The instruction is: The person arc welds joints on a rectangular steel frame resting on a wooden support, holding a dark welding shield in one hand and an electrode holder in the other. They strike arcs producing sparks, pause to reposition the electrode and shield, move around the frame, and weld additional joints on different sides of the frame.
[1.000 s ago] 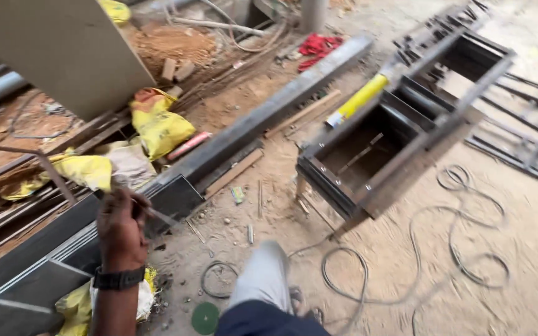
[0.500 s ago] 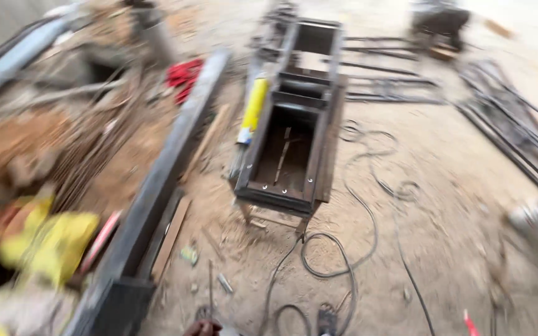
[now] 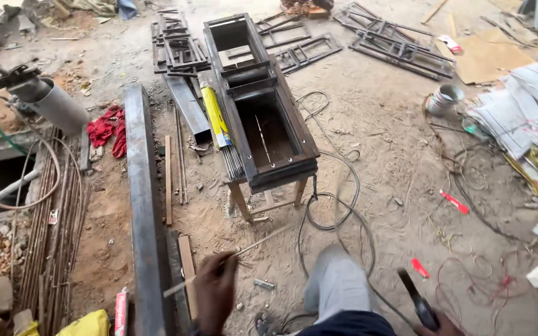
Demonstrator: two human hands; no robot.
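The left hand (image 3: 215, 291) is closing its fingers around a thin metal rod (image 3: 231, 255), which is lying slanted from the lower left to the upper right, above the sandy ground (image 3: 393, 162) near the bottom edge of the view. The right hand (image 3: 438, 325) is showing only partly at the lower right corner, and it is gripping a black curved handle (image 3: 417, 303); what tool this belongs to, I cannot tell. Between both hands the person's knee in grey trousers (image 3: 337, 286) is pointing forward.

Just left of the rod, one long dark steel beam (image 3: 142, 205) is lying on the ground. Ahead, one black metal box frame (image 3: 263, 118) is resting on a small wooden stand, and one long yellow packet (image 3: 214, 115) is lying just beside its left side, with thin grey rods coming out from its lower end. A black cable (image 3: 334, 205) is curling on the sand below the stand.

Farther out, three small red scraps are lying on the right part of the ground, a red cloth (image 3: 108, 129) is lying left of the beam, and a yellow bag (image 3: 85, 323) is showing at the bottom left. Flat metal frames (image 3: 400, 43) are lying at the top, and white sacks (image 3: 530, 106) are piling at the right edge.
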